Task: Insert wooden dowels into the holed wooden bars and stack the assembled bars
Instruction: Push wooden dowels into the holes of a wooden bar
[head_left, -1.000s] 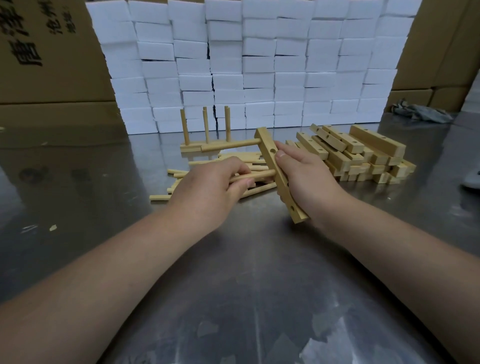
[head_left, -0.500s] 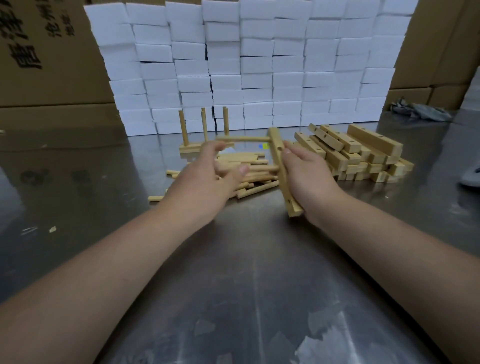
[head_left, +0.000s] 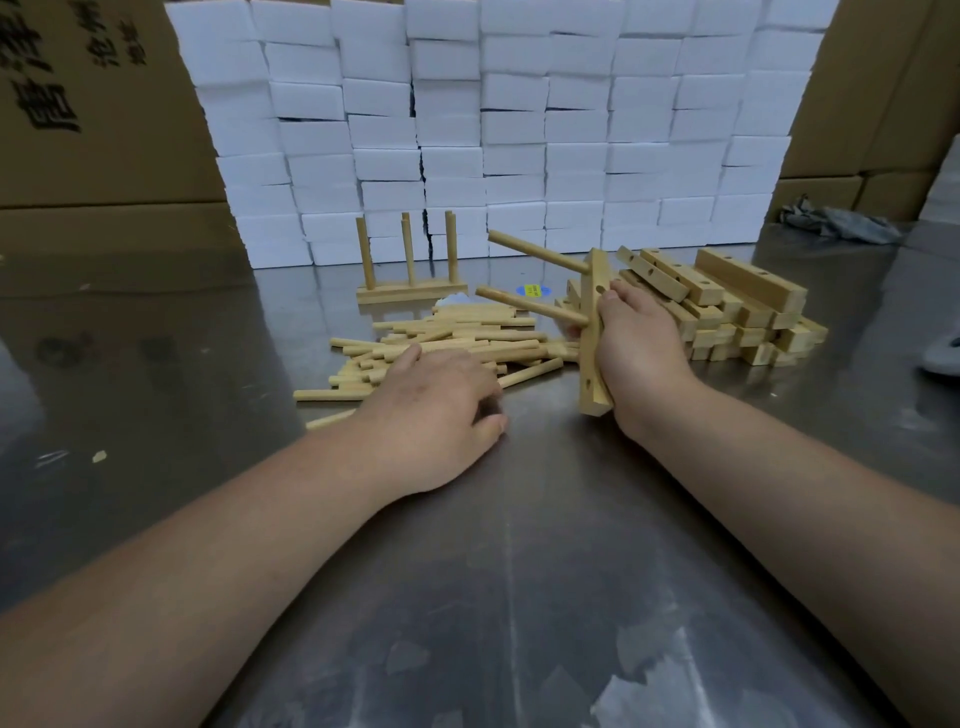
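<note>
The left hand (head_left: 431, 410) lies flat, fingers spread, on the pile of loose dowels (head_left: 441, 338) on the metal table (head_left: 519, 571). The right hand (head_left: 636, 343) grips a holed bar (head_left: 592, 332), which stands almost upright with two dowels sticking out leftward. The pile of bars (head_left: 727, 306) sits just behind it.

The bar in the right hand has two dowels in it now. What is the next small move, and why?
Probably the left hand, resting on the loose dowel pile, should pick one dowel: the bar in the right hand shows an empty hole near its lower end.
</note>
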